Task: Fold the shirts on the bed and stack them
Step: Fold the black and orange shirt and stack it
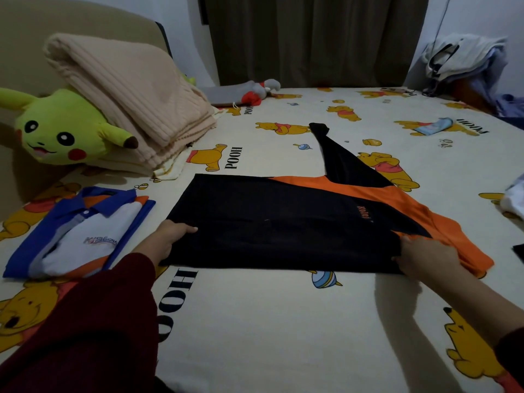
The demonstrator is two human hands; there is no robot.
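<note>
- Black and orange shirt (283,222) lies flat across the middle of the bed (255,321), one black sleeve stretching away toward the far side.
- Left hand (173,236) pinches the shirt's left near corner, thumb on top of the cloth.
- Right hand (425,258) grips the shirt's near edge on the right, fingers curled into the fabric beside the orange part.
- Folded blue and white shirt (82,234) lies just left of it, apart from it.
- Farther left, a green plush toy (59,134) sits against a folded beige blanket (133,103).
- Loose clothes (467,61) are heaped at the far right corner; a white cloth (514,198) shows at the right edge.
</note>
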